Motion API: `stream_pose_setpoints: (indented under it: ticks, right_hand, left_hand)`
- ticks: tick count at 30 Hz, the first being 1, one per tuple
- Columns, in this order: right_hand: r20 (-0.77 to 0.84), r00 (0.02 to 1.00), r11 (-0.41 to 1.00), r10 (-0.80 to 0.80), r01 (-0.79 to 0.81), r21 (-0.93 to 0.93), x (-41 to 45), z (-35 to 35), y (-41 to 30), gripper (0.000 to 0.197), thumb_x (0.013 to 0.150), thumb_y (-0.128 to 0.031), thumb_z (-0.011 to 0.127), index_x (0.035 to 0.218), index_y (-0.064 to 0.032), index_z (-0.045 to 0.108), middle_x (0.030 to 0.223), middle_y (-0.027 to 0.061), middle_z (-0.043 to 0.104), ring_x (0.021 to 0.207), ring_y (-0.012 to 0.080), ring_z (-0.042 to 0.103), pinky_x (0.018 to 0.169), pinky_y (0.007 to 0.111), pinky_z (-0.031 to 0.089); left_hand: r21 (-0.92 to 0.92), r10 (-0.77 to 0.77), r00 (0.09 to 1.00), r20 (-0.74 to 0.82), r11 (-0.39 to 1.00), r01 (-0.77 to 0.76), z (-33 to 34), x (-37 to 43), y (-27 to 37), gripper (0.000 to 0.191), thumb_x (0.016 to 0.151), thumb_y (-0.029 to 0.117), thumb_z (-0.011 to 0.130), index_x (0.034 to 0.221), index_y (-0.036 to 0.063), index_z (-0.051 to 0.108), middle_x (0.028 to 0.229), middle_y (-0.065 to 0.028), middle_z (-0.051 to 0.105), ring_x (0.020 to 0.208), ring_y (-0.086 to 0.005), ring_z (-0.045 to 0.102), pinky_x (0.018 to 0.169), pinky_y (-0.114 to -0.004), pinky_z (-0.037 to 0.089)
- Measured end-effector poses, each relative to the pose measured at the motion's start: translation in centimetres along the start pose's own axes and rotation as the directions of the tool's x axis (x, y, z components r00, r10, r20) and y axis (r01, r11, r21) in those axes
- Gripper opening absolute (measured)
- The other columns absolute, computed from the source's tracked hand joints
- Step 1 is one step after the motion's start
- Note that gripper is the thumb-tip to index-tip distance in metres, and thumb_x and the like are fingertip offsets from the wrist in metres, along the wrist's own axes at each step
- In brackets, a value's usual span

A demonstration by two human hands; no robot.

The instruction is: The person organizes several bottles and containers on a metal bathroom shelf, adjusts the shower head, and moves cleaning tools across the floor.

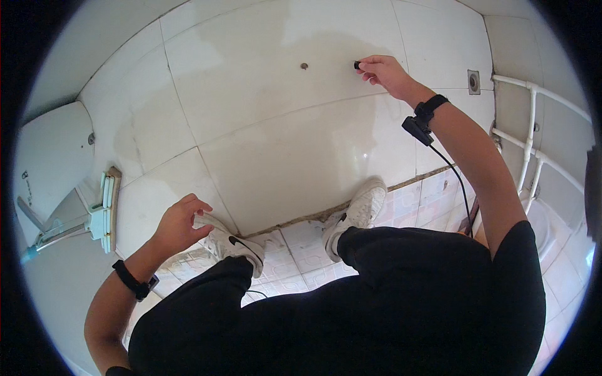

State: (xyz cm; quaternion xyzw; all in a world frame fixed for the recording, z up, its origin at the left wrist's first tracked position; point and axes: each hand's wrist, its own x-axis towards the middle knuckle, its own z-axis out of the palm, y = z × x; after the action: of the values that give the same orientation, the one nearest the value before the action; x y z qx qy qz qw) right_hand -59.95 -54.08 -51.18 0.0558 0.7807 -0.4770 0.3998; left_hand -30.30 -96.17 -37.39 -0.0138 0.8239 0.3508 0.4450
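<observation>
My right hand (383,75) pinches a small black object (357,65) between thumb and fingertips, in front of the pale tiles; what the object is I cannot tell. To the left of it, a small brownish round spot or fitting (304,66) shows on the same large white tile (263,108). My left hand (183,223) hangs above my left shoe (230,244), thumb and fingers apart, with nothing in it. Black straps circle both wrists, and a black device (417,130) with a cable hangs from the right one.
A sponge mop (104,211) with a pale green head leans at the left beside a white panel (56,155). White pipes (531,117) run along the right wall near a square floor drain (473,82). My right shoe (362,207) rests across a rough tile edge (324,215).
</observation>
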Motion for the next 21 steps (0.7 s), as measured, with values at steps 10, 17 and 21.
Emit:
stream_pose_setpoints:
  ticks: [10, 17, 21]
  right_hand:
    - [0.228, 0.961, 0.9, 0.158, -0.235, 0.368, -1.2, -0.7, -0.3, 0.018, 0.09, -0.019, 0.057, 0.095, -0.0021, 0.061, 0.091, 0.0067, 0.063, 0.077, 0.0135, 0.054, 0.071, 0.025, 0.044]
    - [0.291, 0.94, 0.865, 0.176, -0.289, 0.411, -1.5, -0.6, -0.1, 0.019, 0.088, -0.019, 0.057, 0.094, -0.0015, 0.061, 0.09, 0.0077, 0.063, 0.078, 0.0137, 0.055, 0.073, 0.026, 0.044]
    - [0.294, 0.942, 0.859, 0.164, -0.283, 0.427, -1.9, -0.6, 0.0, 0.019, 0.088, -0.019, 0.058, 0.095, -0.0014, 0.061, 0.09, 0.0076, 0.063, 0.078, 0.014, 0.055, 0.073, 0.025, 0.044]
  left_hand:
    - [0.055, 0.003, 0.998, 0.058, 0.998, -0.006, 0.6, 0.2, -0.4, 0.03, 0.07, 0.018, 0.073, 0.096, 0.0073, 0.062, 0.089, -0.0088, 0.058, 0.077, -0.0231, 0.061, 0.069, -0.033, 0.05]
    - [0.078, 0.035, 0.996, 0.081, 0.996, -0.041, 0.5, 0.4, -0.4, 0.029, 0.07, 0.019, 0.073, 0.095, 0.0067, 0.061, 0.09, -0.0092, 0.058, 0.085, -0.0243, 0.061, 0.074, -0.034, 0.05]
    - [0.106, 0.059, 0.994, 0.087, 0.992, -0.068, 0.3, 0.8, -0.4, 0.029, 0.071, 0.019, 0.072, 0.095, 0.0078, 0.061, 0.088, -0.0083, 0.058, 0.082, -0.0246, 0.061, 0.072, -0.034, 0.05]
